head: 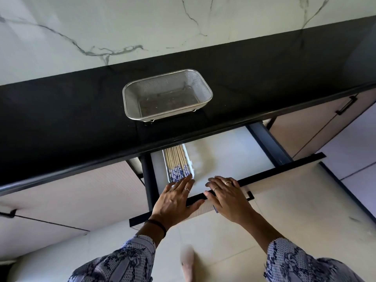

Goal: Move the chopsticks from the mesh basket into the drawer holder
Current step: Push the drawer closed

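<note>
Both hands lie flat-fingered: left hand [176, 200] touching the chopsticks [177, 163] in the drawer holder [191, 159], right hand [227, 197] on the drawer [223, 151] front

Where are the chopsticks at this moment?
In the head view the chopsticks lie bundled in the holder at the left of the open drawer, below the mesh basket, with the left hand at their patterned ends.

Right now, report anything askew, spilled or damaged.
Nothing stands out. The mesh basket sits level and empty on the counter; the chopsticks lie parallel in the drawer holder.
</note>
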